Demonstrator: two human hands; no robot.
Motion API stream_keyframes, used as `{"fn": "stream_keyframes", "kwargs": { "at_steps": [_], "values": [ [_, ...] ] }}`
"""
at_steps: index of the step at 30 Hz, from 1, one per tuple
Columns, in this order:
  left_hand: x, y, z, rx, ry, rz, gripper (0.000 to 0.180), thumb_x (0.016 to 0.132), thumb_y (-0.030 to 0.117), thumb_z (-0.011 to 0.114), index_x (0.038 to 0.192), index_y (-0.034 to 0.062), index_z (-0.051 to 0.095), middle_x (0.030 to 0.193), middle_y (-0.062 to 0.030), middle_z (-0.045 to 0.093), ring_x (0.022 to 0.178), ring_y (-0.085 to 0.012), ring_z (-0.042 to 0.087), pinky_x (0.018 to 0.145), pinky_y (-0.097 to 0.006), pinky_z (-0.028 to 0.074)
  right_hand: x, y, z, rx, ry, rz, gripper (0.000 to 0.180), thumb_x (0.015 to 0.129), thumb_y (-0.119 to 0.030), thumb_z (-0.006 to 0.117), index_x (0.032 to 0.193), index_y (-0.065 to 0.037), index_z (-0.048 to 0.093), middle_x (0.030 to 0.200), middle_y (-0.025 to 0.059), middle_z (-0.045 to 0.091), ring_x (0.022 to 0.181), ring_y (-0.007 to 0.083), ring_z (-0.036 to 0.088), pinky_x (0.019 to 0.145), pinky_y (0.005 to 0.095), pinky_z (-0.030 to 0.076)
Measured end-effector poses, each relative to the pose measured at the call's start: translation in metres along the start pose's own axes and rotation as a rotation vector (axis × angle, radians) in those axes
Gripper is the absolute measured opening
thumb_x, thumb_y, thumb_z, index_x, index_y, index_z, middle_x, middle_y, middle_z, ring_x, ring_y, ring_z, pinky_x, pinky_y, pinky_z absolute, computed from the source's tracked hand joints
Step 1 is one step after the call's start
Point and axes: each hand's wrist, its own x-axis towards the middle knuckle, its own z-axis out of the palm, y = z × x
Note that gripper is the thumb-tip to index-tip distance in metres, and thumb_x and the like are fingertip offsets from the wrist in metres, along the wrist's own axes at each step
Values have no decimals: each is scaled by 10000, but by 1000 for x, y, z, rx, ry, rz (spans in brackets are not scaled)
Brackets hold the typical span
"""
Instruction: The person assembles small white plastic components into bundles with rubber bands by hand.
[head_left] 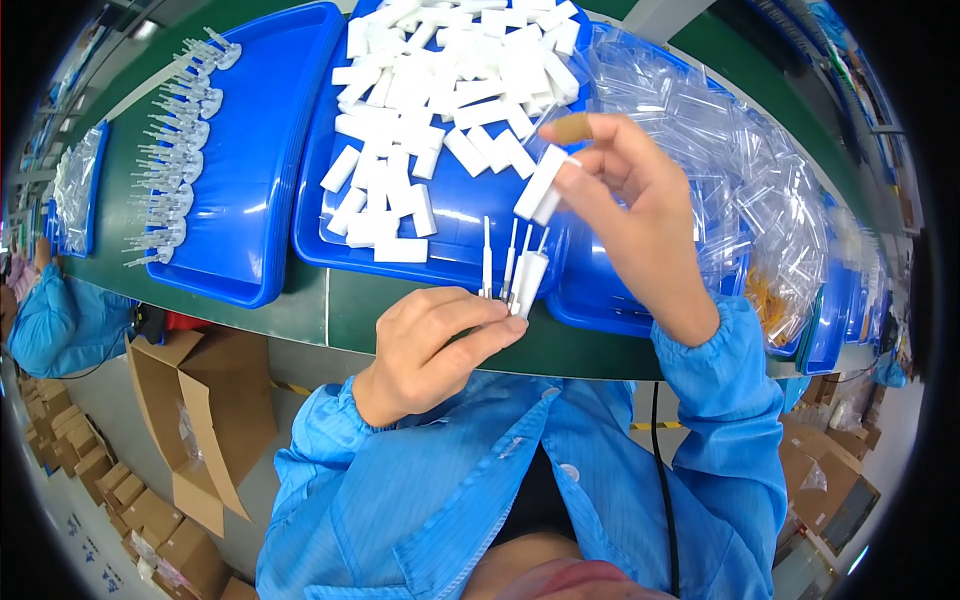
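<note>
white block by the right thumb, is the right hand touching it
Touching: the head view shows the right hand holding the white block, its thumb lying against the block's upper end.

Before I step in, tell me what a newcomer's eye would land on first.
First, the heap of white blocks in the blue tray at top centre. Next, the hands just below: the left hand holds several thin rods upright, while the right hand pinches a single white block. Then the glossy pile of clear plastic pieces at right.
</note>
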Motion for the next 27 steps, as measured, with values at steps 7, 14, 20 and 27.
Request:
{"fn": "stream_keyframes", "kwargs": {
  "at_steps": [7, 14, 20, 27],
  "values": [
    [7, 0, 2, 73, -33, 23, 268, 684, 55, 766, 949, 92, 760, 967, -48, 684, 840, -207, 631, 665, -283, 538, -19, -4, -13, -482, -224, -180, 196, 880, -67, 663, 1070, -18, 680, 1007, 65, 679, 875, 164, 628, 828, 316, 480],
    [-6, -6, 5, 22, 187, -42, 405, 709, -18, 810, 1070, 82, 655, 1086, -96, 599, 876, -239, 631, 710, -313, 543, -32, -4, -4, -593, -302, -616, 167, 843, -49, 700, 1009, -63, 691, 1034, 47, 696, 1033, 239, 601, 970, 436, 427],
    [-6, -13, -1, -43, 207, -113, 460, 720, 5, 829, 1116, 82, 607, 1050, -102, 611, 884, -254, 652, 735, -336, 560, -36, 6, 4, -395, -269, -549, 202, 841, -82, 713, 1041, -69, 687, 972, 97, 644, 1019, 275, 585, 901, 404, 425],
    [-8, -16, -19, 169, 153, -84, 375, 666, -39, 800, 1019, 49, 705, 945, -86, 665, 797, -247, 661, 655, -325, 550, 32, 14, 14, -731, -143, -576, 180, 878, -119, 675, 1048, -61, 684, 945, 79, 663, 946, 280, 571, 863, 381, 421]
  ]
}}
